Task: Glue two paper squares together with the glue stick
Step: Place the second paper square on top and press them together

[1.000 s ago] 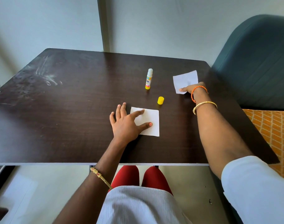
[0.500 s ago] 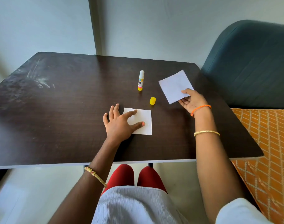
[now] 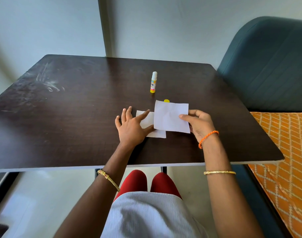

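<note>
Near the frame's centre, the second paper square (image 3: 170, 117) is being pinched by the right hand (image 3: 200, 124) above the first square (image 3: 149, 125), pinned under the flat left hand (image 3: 131, 128), so misaligned sticking is being risked, while the uncapped glue stick (image 3: 153, 82) is being left drying

Soft daylight fills the scene evenly, bright on the pale wall (image 3: 164, 23) and cooler toward the upper left. The dark bench (image 3: 69, 126) shows a dull sheen and pale smears near its far left corner, without hard glare. Faint, diffuse shadows lie under the left hand (image 3: 131, 127) and beside the glue stick (image 3: 153, 82). Wide-angle distortion bows the bench edges and stretches the forearms. Focus is fairly sharp centrally, softer at the frame's lower edge.
</note>
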